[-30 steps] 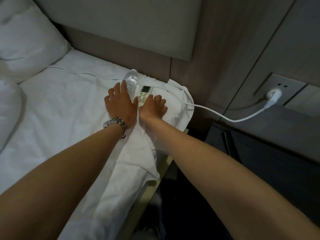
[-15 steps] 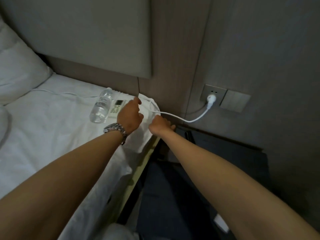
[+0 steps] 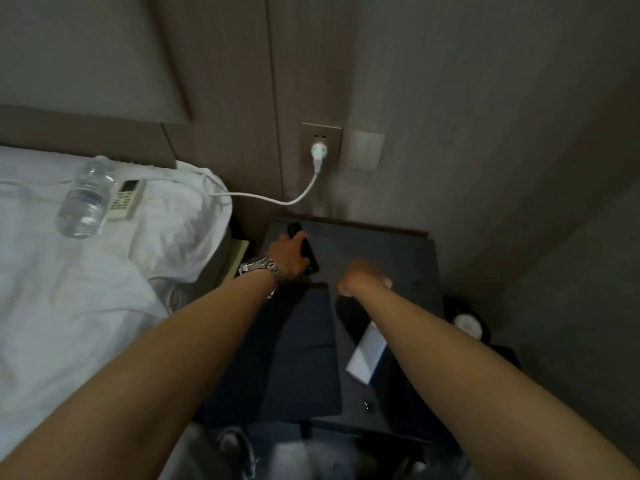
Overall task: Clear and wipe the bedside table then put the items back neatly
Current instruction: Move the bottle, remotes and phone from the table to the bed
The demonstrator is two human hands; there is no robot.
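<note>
Left hand is on the bedside table, fingers wrapped round a black slab, likely a phone, at the table's 10 o'clock corner. Right hand hovers near table centre; motion blur, so I cannot tell whether its fingers are curled or loose. It holds nothing I can make out.

Already off the table, lying on the bed at about 9 o'clock from it: a water bottle on its side, with a white remote touching it.

Still on the table: a dark folder or tablet case toward 7 o'clock and a white card or packet toward 5 o'clock, partly under the right forearm.

Risks, as I judge them:
- A white cable runs from the wall plug at 12 o'clock across to the bed. Carrying the phone bedward could snag it.
- The bottle lies on a rumpled sheet near the mattress edge; a nudge while setting the phone down could roll it.
- The phone is gripped by one edge, dark on dark; a slip could drop it into the gap between bed and table.
- The right forearm could sweep the white card off.
</note>
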